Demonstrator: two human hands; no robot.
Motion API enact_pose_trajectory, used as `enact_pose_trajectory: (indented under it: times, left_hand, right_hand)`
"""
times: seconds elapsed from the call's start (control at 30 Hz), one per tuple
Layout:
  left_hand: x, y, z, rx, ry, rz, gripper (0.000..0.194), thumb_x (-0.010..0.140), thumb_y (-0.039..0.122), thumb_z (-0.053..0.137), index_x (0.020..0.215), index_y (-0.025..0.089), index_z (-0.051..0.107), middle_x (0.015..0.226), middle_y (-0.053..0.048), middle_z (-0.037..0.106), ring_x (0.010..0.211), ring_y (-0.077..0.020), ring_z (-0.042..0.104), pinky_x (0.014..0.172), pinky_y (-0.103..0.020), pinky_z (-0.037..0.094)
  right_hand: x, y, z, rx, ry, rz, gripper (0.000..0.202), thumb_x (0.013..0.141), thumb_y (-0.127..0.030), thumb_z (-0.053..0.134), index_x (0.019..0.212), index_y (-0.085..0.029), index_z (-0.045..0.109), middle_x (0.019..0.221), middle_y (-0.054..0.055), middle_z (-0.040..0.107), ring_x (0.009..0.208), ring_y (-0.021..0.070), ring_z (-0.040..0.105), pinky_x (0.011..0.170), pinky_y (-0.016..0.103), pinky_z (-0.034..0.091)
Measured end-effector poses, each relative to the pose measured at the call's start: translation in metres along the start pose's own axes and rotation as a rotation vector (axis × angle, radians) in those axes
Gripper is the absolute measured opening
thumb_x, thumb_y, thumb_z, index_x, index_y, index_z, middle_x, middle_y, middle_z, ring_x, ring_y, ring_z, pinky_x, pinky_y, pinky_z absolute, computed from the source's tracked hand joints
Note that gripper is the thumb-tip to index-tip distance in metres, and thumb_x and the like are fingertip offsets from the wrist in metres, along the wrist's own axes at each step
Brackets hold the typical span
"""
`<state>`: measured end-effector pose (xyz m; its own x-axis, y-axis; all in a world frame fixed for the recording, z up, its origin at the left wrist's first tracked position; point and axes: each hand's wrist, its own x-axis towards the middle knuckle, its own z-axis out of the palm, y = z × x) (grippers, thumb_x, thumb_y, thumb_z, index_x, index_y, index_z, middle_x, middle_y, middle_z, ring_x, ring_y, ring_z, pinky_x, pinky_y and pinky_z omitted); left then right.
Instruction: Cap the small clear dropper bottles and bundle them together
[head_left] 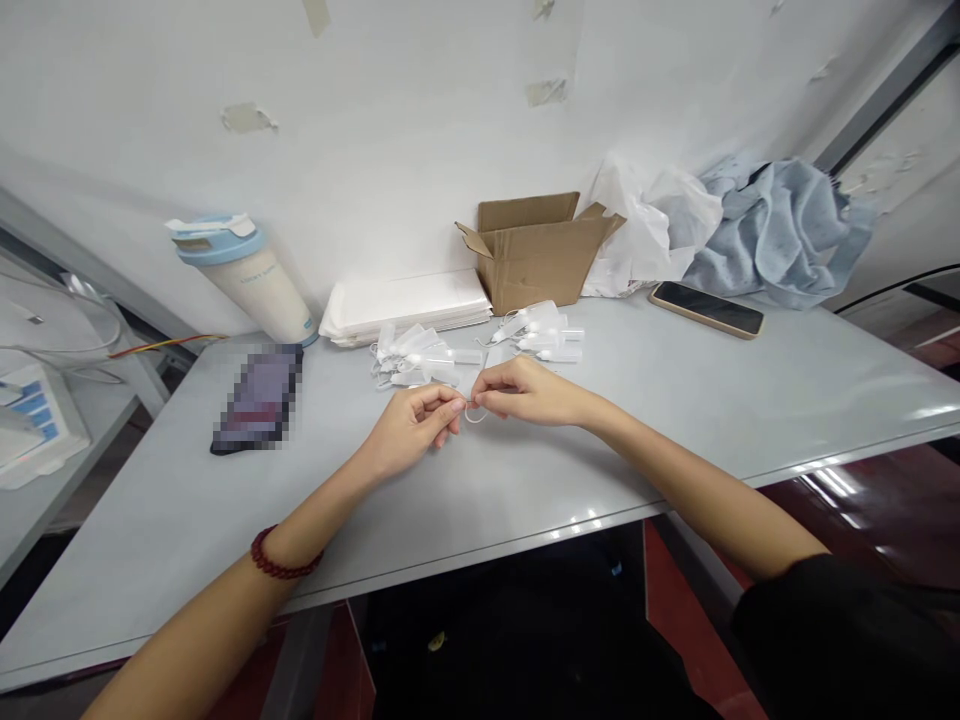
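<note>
A thin white cord (475,417) forms a small loop between my hands, above the grey table. My left hand (415,428) pinches one part of it between thumb and fingers. My right hand (529,392) pinches it close by, with the fingertips of both hands almost touching. Just behind my hands lie two piles of small translucent white pieces with strings, a left pile (420,355) and a right pile (541,332). Whether the cord is joined to one of these pieces cannot be made out.
Along the back of the table (300,540) stand a tumbler (259,290), white flat sheets (412,300), an open cardboard box (544,262), a white plastic bag (652,225), blue cloth (787,235) and a phone (709,308). A pixelated dark item (260,397) lies at the left.
</note>
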<state>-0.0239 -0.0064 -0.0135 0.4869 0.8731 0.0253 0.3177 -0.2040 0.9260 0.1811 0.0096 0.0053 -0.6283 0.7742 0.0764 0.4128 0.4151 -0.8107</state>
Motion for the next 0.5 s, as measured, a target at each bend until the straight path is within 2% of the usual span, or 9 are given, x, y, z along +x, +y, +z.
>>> enact_pose_trajectory:
  times: [0.27,0.5]
  left_hand:
    - [-0.0013,0.0040,0.0032,0.040,-0.002,-0.020,0.028,0.087,0.038,0.055,0.069,0.017,0.059,0.059,0.002,0.057,0.047,-0.0080,0.048,0.049,-0.021,0.042]
    - [-0.0038,0.0007,0.0072,0.071,-0.032,-0.017,0.024,0.087,0.035,0.053,0.074,0.017,0.061,0.062,0.001,0.059,0.047,-0.0085,0.049,0.049,-0.021,0.042]
  right_hand:
    - [0.0003,0.0033,0.0039,-0.050,-0.034,-0.003,0.021,0.081,-0.021,0.047,0.074,-0.012,0.065,0.061,-0.002,0.053,0.057,0.0084,0.042,0.056,0.022,0.031]
    - [0.0002,0.0054,0.0086,-0.095,-0.054,-0.015,0.021,0.079,-0.018,0.048,0.068,-0.012,0.064,0.054,-0.004,0.047,0.052,0.0072,0.036,0.052,0.023,0.025]
